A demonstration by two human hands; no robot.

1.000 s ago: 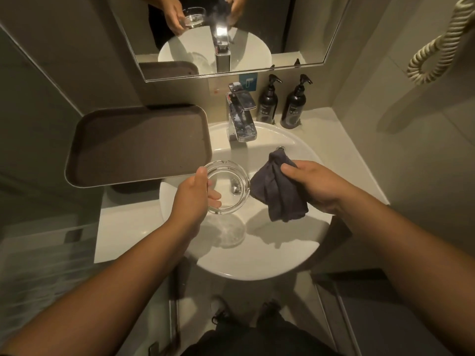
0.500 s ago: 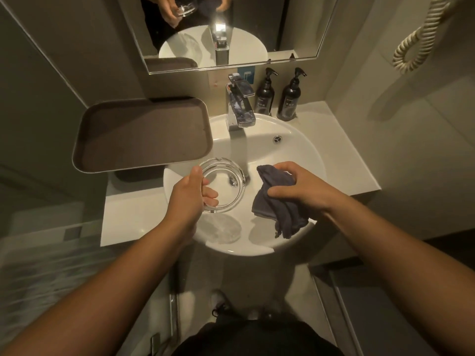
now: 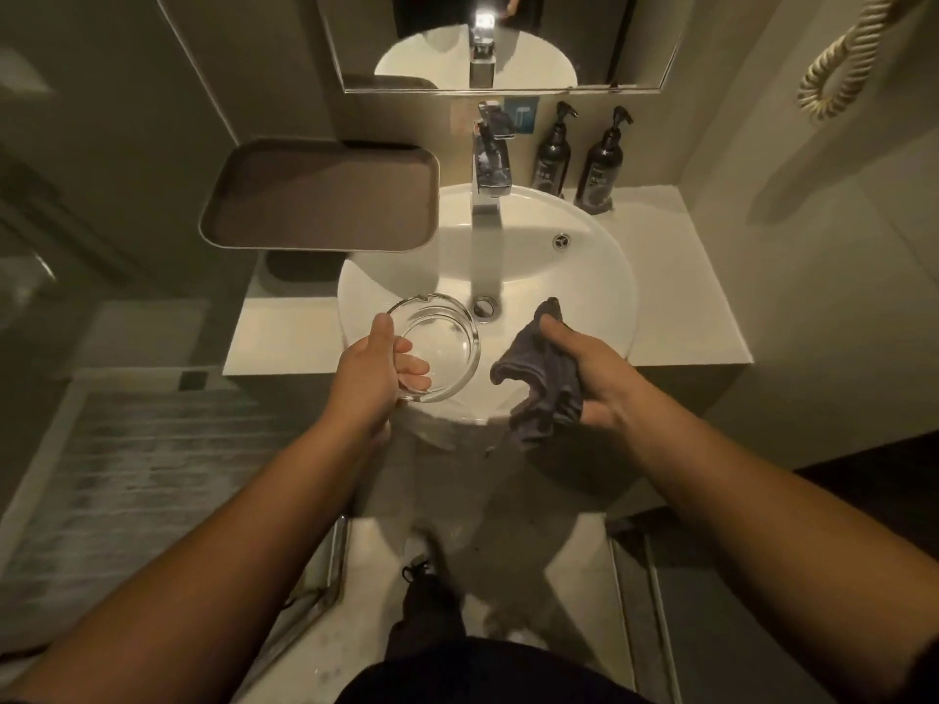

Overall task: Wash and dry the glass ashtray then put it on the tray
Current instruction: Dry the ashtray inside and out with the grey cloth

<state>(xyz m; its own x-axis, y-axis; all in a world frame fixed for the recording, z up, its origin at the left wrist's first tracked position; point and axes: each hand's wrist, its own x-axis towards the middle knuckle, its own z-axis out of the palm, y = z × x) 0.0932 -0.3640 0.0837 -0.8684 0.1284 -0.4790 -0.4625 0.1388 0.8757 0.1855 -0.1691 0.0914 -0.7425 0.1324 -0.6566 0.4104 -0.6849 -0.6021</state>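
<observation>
My left hand [image 3: 373, 370] grips the round clear glass ashtray [image 3: 447, 343] by its near-left rim, thumb on top and fingers showing through the glass, over the front of the white sink [image 3: 584, 276]. My right hand [image 3: 592, 370] holds a crumpled dark grey cloth [image 3: 541, 386] just right of the ashtray, a small gap between them. The brown tray [image 3: 325, 195] sits to the back left, beside the sink, with nothing on it.
A chrome tap [image 3: 490, 160] stands at the back of the sink, with no water visibly running. Two dark pump bottles [image 3: 551, 157] [image 3: 604, 165] stand to its right on the white counter [image 3: 681, 307]. A mirror [image 3: 503, 38] hangs above. A coiled cord [image 3: 838, 58] hangs at the upper right.
Both hands have drawn back toward the sink's front edge with the ashtray and the cloth. The view has pulled back and tilted down.
</observation>
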